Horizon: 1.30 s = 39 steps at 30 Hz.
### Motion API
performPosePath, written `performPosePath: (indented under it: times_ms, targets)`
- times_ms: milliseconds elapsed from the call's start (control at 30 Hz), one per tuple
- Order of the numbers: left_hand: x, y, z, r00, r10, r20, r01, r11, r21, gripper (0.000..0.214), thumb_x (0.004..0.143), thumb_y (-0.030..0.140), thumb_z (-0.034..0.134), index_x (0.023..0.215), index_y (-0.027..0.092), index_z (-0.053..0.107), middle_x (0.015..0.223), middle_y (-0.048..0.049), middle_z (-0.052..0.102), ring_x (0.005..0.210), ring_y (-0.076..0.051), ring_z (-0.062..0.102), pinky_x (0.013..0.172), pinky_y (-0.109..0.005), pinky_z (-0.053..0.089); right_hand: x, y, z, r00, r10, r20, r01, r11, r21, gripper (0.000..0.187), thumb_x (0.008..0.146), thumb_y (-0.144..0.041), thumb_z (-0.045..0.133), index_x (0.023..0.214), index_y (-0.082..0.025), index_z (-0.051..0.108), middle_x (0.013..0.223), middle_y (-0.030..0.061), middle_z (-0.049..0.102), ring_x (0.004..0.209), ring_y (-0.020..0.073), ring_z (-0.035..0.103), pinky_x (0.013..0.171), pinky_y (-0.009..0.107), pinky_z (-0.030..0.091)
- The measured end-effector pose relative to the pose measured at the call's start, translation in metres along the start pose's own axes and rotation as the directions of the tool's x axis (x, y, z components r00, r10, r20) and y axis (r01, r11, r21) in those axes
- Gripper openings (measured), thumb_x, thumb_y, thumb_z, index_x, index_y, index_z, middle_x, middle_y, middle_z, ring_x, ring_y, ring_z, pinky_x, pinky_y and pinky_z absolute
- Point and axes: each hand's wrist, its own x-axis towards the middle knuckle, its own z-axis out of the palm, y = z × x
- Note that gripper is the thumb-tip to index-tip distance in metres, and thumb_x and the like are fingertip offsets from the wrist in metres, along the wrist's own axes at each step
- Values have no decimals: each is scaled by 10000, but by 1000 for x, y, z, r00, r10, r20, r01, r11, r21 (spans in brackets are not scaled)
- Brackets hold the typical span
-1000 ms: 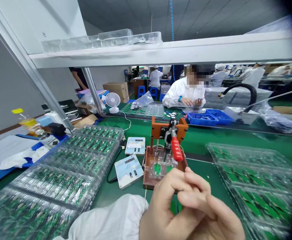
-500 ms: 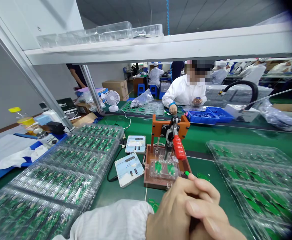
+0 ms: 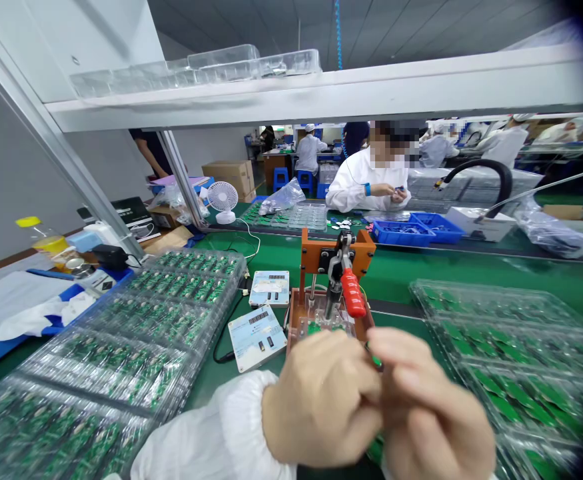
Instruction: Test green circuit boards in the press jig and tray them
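My left hand is raised in front of the clamp fixture, its fingers curled inward and blurred by motion. Close against it is my right hand, also with bent, closed fingers. What they hold between them, if anything, is hidden. Behind my hands stands the fixture, with an orange bracket, a red-handled toggle clamp and a brown base. Its clear plate is partly covered by my left hand. A bit of green shows between the hands; I cannot tell what it belongs to.
On the left lies a stacked clear tray of green circuit boards; another tray of boards is at the right. Two counter boxes sit left of the fixture. Across the bench a co-worker handles small parts near blue bins.
My clasped hands have drawn a little apart, the left moving left and up over the front of the fixture. Across the bench, the co-worker's hands have come together.
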Motion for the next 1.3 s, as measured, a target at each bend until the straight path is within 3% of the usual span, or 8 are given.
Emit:
performPosePath:
  times_ms: [100,167,233,300,400,600,867,1300]
  targets:
    - [15,-5,-17,991,3,-132,-6,1000,-27,151,926,77,577,885,208,514,777,-8,643,759,-158,643,702,-303,533,34,12,-6,997,58,52,-57,998,-28,455,1011,-162,445,1427,-292,574,1505,26,566,1443,289,484,1160,540,477]
    - [19,-5,-21,989,14,-147,-11,1000,20,129,949,139,600,1070,170,569,1048,-108,691,1067,-232,663,898,-388,564,46,19,-8,979,60,193,-43,995,-89,498,1007,-122,460,1465,-303,537,1550,-1,516,1472,249,450,1209,480,442]
    - [18,-4,-18,997,44,-70,-36,993,116,411,999,299,573,1344,89,497,1395,-238,558,1415,-341,460,1097,-522,480,48,25,-9,958,35,284,0,992,-123,550,1002,-108,483,1508,-323,478,1561,-15,501,1462,218,464,1218,427,444]
    - [15,-4,-12,997,73,38,-79,979,186,647,1031,429,505,1503,20,340,1566,-290,372,1545,-378,235,1186,-575,387,46,29,-7,957,29,288,11,991,-134,598,994,-96,500,1535,-340,430,1570,-19,487,1440,205,494,1205,394,466]
    - [9,-3,-4,988,72,135,-100,972,212,726,1044,408,463,1579,-4,196,1642,-281,242,1573,-367,142,1222,-566,347,40,35,-3,975,11,223,20,991,-132,622,983,-94,515,1540,-355,418,1538,-11,525,1396,222,544,1168,405,511]
    - [6,-1,-1,985,26,172,-65,972,224,823,1009,323,530,1619,16,70,1680,-267,127,1579,-380,60,1212,-611,342,43,40,2,984,-54,170,77,989,-127,607,962,-141,584,1519,-344,456,1449,27,613,1336,285,599,1090,493,578]
    - [6,-2,-3,978,26,207,-70,977,204,896,1004,332,554,1632,62,-24,1692,-251,91,1578,-386,29,1205,-651,333,45,37,1,986,-27,163,47,992,-119,592,958,-136,608,1494,-358,487,1412,22,644,1325,288,610,1063,509,596]
    - [6,-3,-3,976,25,215,-67,980,187,922,990,341,579,1636,82,-26,1690,-247,115,1576,-390,26,1203,-664,323,43,37,3,990,-38,138,55,991,-125,592,949,-125,608,1491,-337,499,1420,41,638,1321,302,613,1064,531,591]
